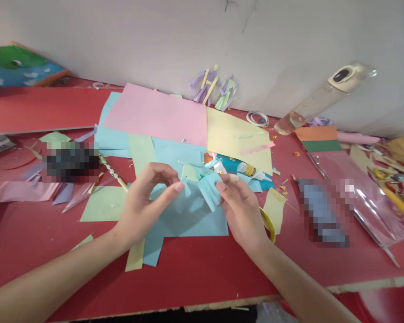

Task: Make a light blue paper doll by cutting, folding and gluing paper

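My right hand (240,204) pinches a small folded piece of light blue paper (208,193) between thumb and fingers. My left hand (150,197) hovers left of it, fingers curled and thumb stretched out, with a gap between them. I see nothing firmly held there. Below both hands lies a larger blue sheet (191,224). A pale green scrap (189,172) and a small glue bottle (249,169) with a yellow label lie just beyond. Partly hidden by my right wrist is a yellow ring-shaped thing (269,224).
Pink (158,112) and yellow (237,134) sheets lie behind. Paper dolls (207,85) lean on the wall. A clear bottle (309,105) stands tilted in view at the back right. A pencil (116,175), blurred dark objects and a plastic sleeve (363,193) flank my hands.
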Tool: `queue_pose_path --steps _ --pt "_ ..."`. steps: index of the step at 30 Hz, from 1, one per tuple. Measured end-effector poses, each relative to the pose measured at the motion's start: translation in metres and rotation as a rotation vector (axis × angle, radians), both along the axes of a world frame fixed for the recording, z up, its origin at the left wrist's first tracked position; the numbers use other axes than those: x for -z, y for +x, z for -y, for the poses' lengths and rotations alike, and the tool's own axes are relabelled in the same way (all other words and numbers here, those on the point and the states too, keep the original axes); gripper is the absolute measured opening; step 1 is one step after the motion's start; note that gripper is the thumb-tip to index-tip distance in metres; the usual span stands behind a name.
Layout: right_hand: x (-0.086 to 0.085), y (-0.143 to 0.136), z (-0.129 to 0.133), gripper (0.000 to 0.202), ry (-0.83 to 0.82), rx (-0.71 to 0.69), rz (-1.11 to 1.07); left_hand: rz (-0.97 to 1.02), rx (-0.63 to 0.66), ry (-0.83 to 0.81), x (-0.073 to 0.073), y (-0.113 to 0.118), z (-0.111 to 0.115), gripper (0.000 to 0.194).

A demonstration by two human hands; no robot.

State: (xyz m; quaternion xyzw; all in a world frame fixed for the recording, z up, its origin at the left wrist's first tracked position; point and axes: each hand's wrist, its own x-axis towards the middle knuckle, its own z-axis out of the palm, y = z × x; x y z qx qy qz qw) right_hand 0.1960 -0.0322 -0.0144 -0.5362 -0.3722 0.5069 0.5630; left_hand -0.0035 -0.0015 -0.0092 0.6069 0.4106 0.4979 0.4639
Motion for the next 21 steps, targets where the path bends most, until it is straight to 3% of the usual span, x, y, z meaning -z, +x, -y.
queue_pose_path --steps 4,8,11,21 --pt "-0.003 -0.005 0.001 0.014 0.136 -0.022 0.094 -0.035 0.131 -0.131 -0.001 0.007 0.003 0.028" --pt "-0.009 -0.008 0.004 0.007 0.234 -0.137 0.196 -0.047 0.124 -0.237 -0.003 0.007 0.001 0.026" --pt "-0.009 -0.007 0.005 0.002 0.282 -0.137 0.284 -0.006 0.171 -0.303 -0.004 0.004 -0.001 0.027" --pt "-0.011 0.005 0.007 0.011 0.549 -0.124 0.648 0.021 0.34 -0.315 -0.005 -0.002 -0.004 0.022"
